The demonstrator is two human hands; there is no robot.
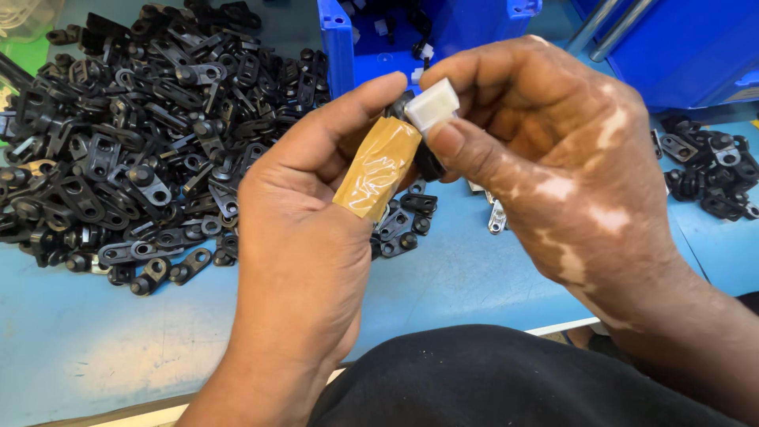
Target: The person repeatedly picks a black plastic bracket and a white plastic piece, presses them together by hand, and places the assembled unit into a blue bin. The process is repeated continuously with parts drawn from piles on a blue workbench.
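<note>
Blue bench [474, 277]: hands [427, 182] pinch white plastic cap [432, 105] onto black part [428, 162].

A single head-worn camera looks steeply down and forward from the person's own viewpoint, very near the left hand [304, 237] and right hand [553, 158], which fill the middle of the picture. Beyond them it takes in the blue desk [458, 277] and, at the top edge, a blue bin [340, 47].

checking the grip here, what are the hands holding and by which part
The right hand pinches a small white plastic block by its sides, thumb and forefinger. The left hand holds a black part against it; that hold is mostly hidden.
</note>
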